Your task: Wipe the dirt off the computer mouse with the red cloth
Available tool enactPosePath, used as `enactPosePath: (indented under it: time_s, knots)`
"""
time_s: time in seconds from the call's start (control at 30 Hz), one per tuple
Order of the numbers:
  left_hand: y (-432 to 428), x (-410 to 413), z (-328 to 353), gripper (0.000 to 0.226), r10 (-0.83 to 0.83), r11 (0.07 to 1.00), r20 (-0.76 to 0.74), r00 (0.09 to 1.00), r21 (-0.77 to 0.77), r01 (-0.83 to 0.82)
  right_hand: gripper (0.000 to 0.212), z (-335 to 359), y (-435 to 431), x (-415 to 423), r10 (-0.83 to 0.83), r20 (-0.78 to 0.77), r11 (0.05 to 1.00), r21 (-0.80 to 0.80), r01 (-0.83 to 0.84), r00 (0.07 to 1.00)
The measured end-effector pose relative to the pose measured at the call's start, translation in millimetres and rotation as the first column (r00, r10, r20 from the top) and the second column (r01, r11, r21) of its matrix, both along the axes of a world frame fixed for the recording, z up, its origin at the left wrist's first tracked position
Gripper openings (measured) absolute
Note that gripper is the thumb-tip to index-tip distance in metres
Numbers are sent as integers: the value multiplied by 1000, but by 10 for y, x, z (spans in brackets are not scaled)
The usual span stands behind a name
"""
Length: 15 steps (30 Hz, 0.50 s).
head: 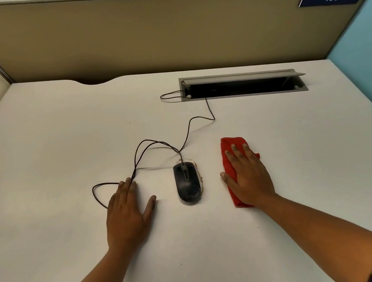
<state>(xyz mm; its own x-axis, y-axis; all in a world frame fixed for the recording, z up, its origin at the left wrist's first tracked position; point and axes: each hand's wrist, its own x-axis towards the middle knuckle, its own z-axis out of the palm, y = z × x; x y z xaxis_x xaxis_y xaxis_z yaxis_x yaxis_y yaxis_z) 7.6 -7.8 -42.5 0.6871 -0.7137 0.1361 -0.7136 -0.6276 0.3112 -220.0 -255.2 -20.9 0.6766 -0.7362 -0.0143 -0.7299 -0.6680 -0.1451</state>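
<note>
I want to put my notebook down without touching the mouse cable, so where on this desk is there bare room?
Free: the right side past the red cloth, the near strip between both forearms, and the far left corner by the partition. Crowded: the cable loops between the left hand, mouse and cable slot.

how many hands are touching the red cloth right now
1. The right hand lies flat on the red cloth; the left hand rests on the bare desk, left of the mouse.
</note>
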Motion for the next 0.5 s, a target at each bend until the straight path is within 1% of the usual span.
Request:
enactPosePath:
  time_s: [0.33,0.43,0.5]
  knots:
    - [-9,-7,34,76,-22,999,-26,999,-32,21,77,7,27,-1,-6,36,1000,-16,6,999]
    - [1,-8,41,74,-46,997,-28,999,-63,44,80,27,47,19,-28,12,999,-34,28,1000]
    - [4,-8,59,75,-46,997,-27,999,-70,44,79,76,41,43,-15,-24,998,-60,14,1000]
